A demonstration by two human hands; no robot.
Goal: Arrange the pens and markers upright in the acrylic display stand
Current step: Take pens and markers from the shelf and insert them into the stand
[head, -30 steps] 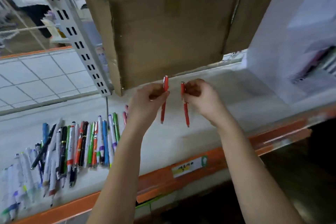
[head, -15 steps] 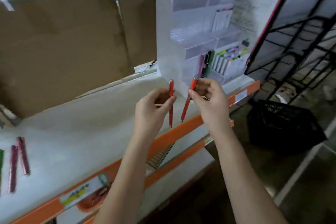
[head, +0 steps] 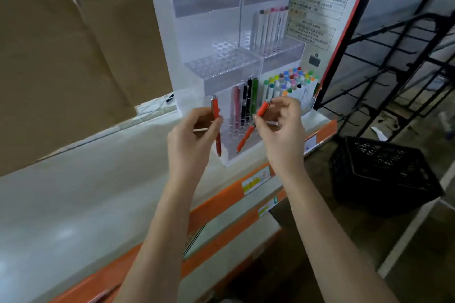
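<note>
Shelf (head: 73,204): cardboard (head: 61,56), black crate (head: 384,174).

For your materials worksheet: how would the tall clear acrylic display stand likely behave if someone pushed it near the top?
The tall clear acrylic display stand is tall against its base, so it might tip rather than slide. Its stepped base probably steadies it somewhat. Its straight, flat walls suggest stiff material, unlikely to flex.

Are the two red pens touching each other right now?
Apart. The head view shows the left hand's red pen upright and the right hand's red pen tilted, with a clear gap between them.
</note>
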